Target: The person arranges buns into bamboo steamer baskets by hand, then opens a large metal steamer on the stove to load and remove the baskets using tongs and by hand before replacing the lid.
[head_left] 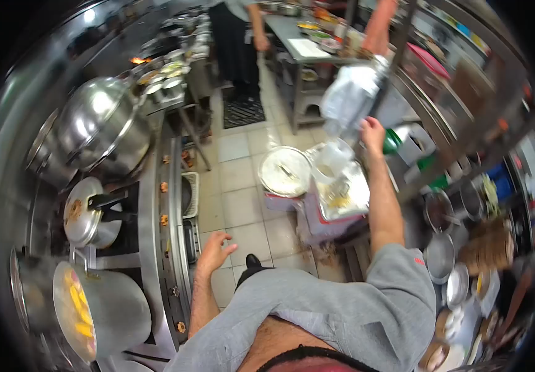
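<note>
My right hand [373, 133] reaches forward, its fingers curled at the lower edge of a hanging clear plastic bag [353, 93]. Blur hides what, if anything, the fingers pinch. Just below and left of it, a translucent plastic tub [332, 160] stands on a white box [355, 193] with yellowish bits on its lid. Beside that is a round white-topped bucket [285, 172]. My left hand [216, 250] hangs over the tiled floor beside the stove edge, fingers loosely bent and apart, holding nothing.
On the left stove stand a large pot with yellow pieces [112, 310], a lidded pot [87, 214] and a big domed steel vessel [103, 124]. A flame [140, 60] burns farther back. A co-worker [235, 43] stands ahead near a steel table [292, 40]. Shelving posts and bowls [439, 257] line the right.
</note>
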Motion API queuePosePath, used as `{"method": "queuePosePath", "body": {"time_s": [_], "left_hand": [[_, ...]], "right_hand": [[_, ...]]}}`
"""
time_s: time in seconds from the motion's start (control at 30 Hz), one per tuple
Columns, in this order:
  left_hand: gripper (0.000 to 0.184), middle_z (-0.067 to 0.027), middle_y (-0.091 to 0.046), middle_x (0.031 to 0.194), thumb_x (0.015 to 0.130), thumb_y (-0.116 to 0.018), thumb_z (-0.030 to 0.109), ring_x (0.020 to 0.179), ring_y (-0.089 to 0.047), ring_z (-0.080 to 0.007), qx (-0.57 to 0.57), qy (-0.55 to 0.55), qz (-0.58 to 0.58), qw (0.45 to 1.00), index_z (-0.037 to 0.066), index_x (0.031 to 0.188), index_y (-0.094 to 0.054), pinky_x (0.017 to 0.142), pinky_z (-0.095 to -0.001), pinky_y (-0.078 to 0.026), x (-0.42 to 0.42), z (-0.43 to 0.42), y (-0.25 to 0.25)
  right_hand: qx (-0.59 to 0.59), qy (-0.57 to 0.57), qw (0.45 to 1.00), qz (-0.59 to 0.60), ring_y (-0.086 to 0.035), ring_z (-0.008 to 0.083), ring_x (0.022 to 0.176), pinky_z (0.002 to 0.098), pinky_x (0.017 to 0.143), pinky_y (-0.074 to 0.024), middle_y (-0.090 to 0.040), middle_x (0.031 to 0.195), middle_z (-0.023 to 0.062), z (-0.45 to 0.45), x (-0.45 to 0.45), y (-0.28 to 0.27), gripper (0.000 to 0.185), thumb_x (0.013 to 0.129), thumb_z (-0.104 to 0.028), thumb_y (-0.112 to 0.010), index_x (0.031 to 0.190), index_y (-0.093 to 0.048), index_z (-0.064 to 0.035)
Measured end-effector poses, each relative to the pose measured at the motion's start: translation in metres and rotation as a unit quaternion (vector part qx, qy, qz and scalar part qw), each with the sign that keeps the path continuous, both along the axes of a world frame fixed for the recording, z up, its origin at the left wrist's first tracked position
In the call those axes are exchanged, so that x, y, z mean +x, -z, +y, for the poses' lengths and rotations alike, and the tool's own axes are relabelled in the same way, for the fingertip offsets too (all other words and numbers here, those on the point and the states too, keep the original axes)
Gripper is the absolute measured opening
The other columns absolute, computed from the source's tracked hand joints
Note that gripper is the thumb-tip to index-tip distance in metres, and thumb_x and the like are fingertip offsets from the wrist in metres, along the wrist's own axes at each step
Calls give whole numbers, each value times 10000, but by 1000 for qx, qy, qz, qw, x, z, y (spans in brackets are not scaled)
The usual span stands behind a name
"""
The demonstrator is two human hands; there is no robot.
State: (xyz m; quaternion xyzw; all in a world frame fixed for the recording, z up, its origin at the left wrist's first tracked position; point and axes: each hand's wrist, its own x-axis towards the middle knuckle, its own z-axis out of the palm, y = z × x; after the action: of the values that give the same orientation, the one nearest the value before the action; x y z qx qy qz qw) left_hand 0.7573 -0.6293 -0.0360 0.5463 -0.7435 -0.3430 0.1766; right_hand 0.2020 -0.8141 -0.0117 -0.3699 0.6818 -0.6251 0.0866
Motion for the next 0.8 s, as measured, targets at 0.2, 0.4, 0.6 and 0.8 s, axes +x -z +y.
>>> {"method": "queuePosePath", "body": {"time_s": [0.2,0.4,0.6,0.8], "left_hand": [[362,-132,-540,1071,774,-675,311,1025,-518,-305,-6,-5,-19,1000,56,1020,-605,875,-377,-425,28,-45,18],[356,-120,-527,1062,784,-661,320,1053,-501,-298,3,-55,-16,998,47,1003,-594,882,-386,-417,48,-86,24],[326,-92,-523,1075,781,-661,304,1058,-501,-288,2,-221,2,975,65,991,-591,878,-385,-417,73,-70,42],[186,-112,-577,851,756,-677,210,822,-566,-287,-109,-641,-23,760,49,767,-586,698,-395,-466,92,66,117]], "right_hand": [[-64,5,998,-1,-599,171,811,273,731,-481,-628,970,94,-59,-43,14,311,807,-147,-638,1067,-591,15],[-97,27,995,-2,-584,153,755,271,644,-486,-620,932,80,-68,42,-20,294,846,-153,-616,1097,-564,-8],[-116,-109,985,-65,-477,116,598,240,519,-399,-562,758,58,-119,162,-24,237,851,-110,-599,1031,-564,42],[-2,-378,925,-42,-464,99,603,232,529,-390,-538,710,21,-157,304,16,201,864,-173,-594,970,-591,-2]]}}
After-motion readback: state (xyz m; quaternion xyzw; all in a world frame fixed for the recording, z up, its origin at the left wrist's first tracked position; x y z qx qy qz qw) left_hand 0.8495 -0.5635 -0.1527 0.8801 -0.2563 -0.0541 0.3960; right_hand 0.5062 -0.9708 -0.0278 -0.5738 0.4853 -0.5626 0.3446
